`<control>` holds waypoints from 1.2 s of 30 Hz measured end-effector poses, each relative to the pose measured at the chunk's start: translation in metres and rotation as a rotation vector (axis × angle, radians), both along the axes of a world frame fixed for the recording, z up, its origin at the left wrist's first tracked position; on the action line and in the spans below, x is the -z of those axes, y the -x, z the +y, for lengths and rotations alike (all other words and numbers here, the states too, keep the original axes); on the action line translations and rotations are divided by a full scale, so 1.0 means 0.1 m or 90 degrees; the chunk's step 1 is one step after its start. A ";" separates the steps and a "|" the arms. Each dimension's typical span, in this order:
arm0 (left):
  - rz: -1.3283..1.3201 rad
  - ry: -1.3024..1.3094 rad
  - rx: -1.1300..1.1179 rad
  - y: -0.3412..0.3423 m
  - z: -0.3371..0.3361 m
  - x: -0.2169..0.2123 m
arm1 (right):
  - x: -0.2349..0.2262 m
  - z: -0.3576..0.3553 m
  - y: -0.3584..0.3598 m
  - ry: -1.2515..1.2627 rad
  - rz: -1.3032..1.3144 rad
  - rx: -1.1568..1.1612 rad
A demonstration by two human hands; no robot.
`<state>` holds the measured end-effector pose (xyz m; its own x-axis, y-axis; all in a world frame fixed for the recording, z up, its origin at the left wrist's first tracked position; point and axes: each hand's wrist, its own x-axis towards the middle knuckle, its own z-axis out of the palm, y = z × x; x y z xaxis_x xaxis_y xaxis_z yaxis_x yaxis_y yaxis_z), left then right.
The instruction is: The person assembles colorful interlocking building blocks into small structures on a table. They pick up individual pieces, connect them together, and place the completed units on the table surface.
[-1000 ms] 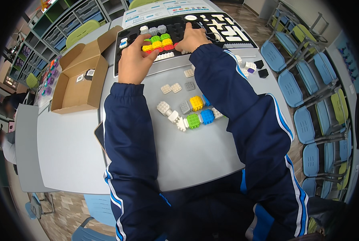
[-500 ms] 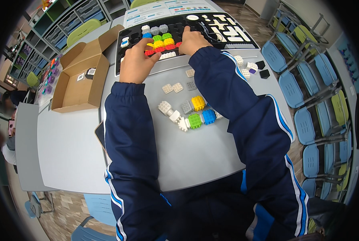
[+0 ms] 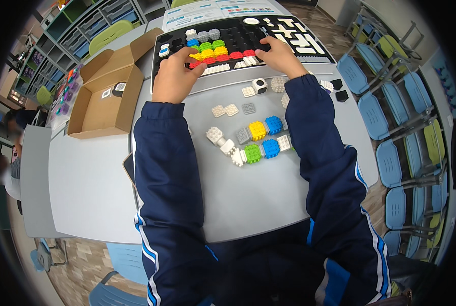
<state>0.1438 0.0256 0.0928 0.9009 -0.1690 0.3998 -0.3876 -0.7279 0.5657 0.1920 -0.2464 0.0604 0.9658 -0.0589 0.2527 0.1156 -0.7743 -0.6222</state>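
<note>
A black tray in a flat box holds rows of coloured building blocks. Over its left side my left hand is open, thumb and fingers spread beside the yellow blocks and red blocks. My right hand is at the right end of the red row, thumb and forefinger apart with nothing seen between them. Green blocks and grey blocks sit further back in the tray. Nearer me on the table lies a bent chain of joined blocks, including a green block and a yellow block.
White flat pieces fill the tray's right part. A white cube with black dots and small square plates lie before it. Left stands an open cardboard box. Stacked blue chairs are at right.
My right hand has moved right, away from the middle of the tray, uncovering the red row and the dotted cube. My left hand stays by the blocks. The view has shifted slightly.
</note>
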 end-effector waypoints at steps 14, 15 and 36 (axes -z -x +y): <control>-0.001 -0.022 -0.001 0.03 -0.01 0.01 | 0.19 0.13 0.14 -0.030 -0.013 0.028; -0.002 -0.026 0.000 0.03 -0.02 0.01 | 0.20 0.10 0.10 -0.047 -0.010 0.031; 0.024 -0.019 0.000 0.05 0.09 -0.04 | 0.18 0.06 0.13 -0.027 -0.029 -0.015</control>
<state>0.1387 0.0350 0.0967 0.9152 -0.1801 0.3604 -0.3661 -0.7453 0.5573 0.1786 -0.2403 0.0425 0.9546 -0.0479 0.2941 0.1623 -0.7441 -0.6480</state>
